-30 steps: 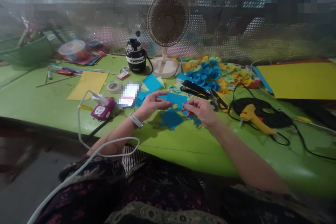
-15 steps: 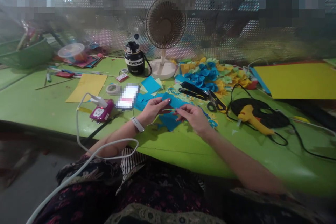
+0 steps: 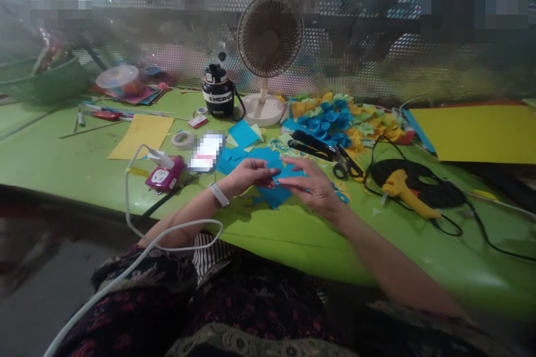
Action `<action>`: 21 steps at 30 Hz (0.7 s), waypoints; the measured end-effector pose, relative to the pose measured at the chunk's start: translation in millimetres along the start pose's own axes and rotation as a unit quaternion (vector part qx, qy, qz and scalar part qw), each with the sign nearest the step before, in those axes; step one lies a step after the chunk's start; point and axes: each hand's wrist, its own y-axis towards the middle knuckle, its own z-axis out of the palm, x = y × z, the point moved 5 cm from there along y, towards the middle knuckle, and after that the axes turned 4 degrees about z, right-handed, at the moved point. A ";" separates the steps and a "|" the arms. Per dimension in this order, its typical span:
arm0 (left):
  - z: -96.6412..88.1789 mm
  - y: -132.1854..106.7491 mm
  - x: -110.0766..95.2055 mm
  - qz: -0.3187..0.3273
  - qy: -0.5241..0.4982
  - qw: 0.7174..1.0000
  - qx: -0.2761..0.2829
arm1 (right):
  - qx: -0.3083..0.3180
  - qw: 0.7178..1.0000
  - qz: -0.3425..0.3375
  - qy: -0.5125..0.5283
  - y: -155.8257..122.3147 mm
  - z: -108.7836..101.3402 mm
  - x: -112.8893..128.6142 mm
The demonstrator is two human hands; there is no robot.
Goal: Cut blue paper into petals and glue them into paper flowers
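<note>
Blue paper piece (image 3: 288, 173), small, held low over the green table (image 3: 75, 162), just behind its curved near edge; I log it as pinched from both sides. Left hand (image 3: 250, 174): forearm comes in from the lower left, white watch (image 3: 218, 194) on the wrist, palm turned inward, fingers drawn together and closed on the piece's left end. Right hand (image 3: 315, 187): forearm crosses the table edge from the lower right, thumb on top and fingers beneath, nipped shut on the right end. The fingertips of the two hands are nearly touching. Beneath them lies a larger blue sheet (image 3: 272, 196), flat on the table, with blue offcuts beside it. Close neighbours behind the right hand are the scissors (image 3: 344, 163) and a black stapler (image 3: 312, 142). The yellow glue gun (image 3: 404, 189) lies further right on its coiled black cord. To the left of the left hand I note a phone (image 3: 205, 152), a pink plug adapter (image 3: 164, 175) and a white cable (image 3: 167, 233) that loops off the table edge beside the left forearm. Paper flowers (image 3: 339, 117) and a desk fan (image 3: 268, 39) stand well behind. Bare green surface shows between the hands and the near edge, and again right of the right forearm, in front of the glue gun.
</note>
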 end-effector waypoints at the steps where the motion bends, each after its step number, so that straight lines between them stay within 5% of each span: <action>1: 1.9 -0.2 0.1 0.008 0.010 1.000 0.010 | -0.008 1.000 -0.001 0.000 -0.7 0.6 1.2; 10: 6.2 -0.7 4.8 0.021 0.023 0.998 0.055 | -0.061 0.987 0.122 0.089 2.1 0.4 -10.3; 16: 11.7 -5.2 0.6 0.050 0.012 0.992 0.112 | -0.069 0.945 0.268 0.175 -0.9 9.2 -19.7; 21: 9.6 -3.1 6.3 0.014 -0.016 0.993 0.118 | -0.085 0.963 0.230 0.113 -0.5 6.5 -17.6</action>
